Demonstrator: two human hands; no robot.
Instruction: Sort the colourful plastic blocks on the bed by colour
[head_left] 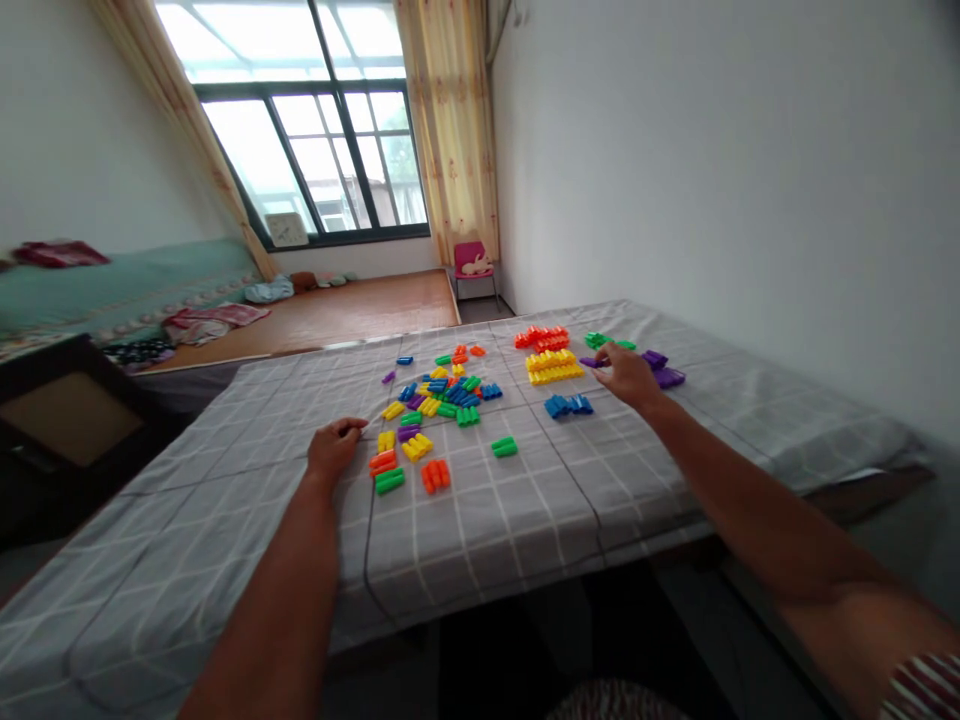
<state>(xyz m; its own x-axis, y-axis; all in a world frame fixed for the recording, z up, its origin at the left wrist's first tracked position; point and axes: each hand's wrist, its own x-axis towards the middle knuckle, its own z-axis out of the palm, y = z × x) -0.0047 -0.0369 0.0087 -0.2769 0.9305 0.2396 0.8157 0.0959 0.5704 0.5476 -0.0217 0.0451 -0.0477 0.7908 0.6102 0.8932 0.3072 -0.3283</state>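
My right hand (624, 372) reaches over the right side of the table, fingertips pinched on a purple building block (589, 362). Purple blocks (669, 378) lie just right of that hand, and green ones (598, 341) behind it. Left of it sit stacked yellow blocks (553, 367), with red-orange blocks (541, 338) behind and blue blocks (568, 405) in front. My left hand (334, 447) rests on the cloth with curled fingers and nothing visible in them. Beside it spreads a mixed-colour heap of blocks (450, 392).
A grey checked cloth (480, 520) covers the table. A lone green block (505, 447) lies between the heap and the sorted groups. The white wall (712, 180) runs along the right. Beyond the table are a wooden platform (375, 300) and a pink chair (470, 255).
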